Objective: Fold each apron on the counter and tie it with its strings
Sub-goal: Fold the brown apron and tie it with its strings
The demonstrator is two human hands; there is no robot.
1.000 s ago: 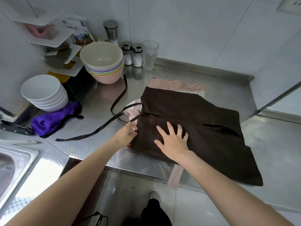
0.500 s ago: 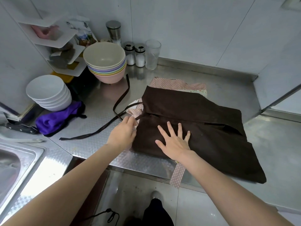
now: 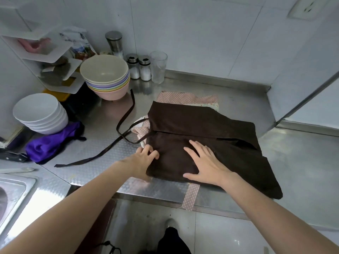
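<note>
— Where the steel counter (image 3: 238, 107) meets its front edge, what is listed first?

— Item one: brown apron (image 3: 211, 132), partly folded, lying flat near the front edge. Beneath it, item two: pink polka-dot apron (image 3: 176, 97), showing at the back and left side, with one dotted strap (image 3: 191, 197) hanging over the counter's front.

— Strings?

— Brown apron string (image 3: 102, 153), loose, running left from the apron across the counter; a second length loops back toward the stack of pastel bowls (image 3: 106, 77).

— Hands?

— Left hand (image 3: 142, 160): at the apron's left edge, fingers curled on the cloth; whether it truly pinches the fabric or merely rests there is hard to tell, as the thumb is hidden. Right hand (image 3: 205, 162): fingers spread wide and straight, palm pressing flat on the brown cloth, holding nothing.

— Remaining stock?

— Stack of white bowls (image 3: 40, 112) at left. Purple cloth (image 3: 49, 143) just beside it. Two salt shakers (image 3: 139, 68) and a clear glass (image 3: 158, 66) against the back wall, a steel-topped grinder (image 3: 114, 43) behind the pastel bowls. White corner shelf (image 3: 45, 52), upper left. Sink (image 3: 12, 191), lower left. Knife handle (image 3: 11, 157), dark, near the purple cloth.
</note>
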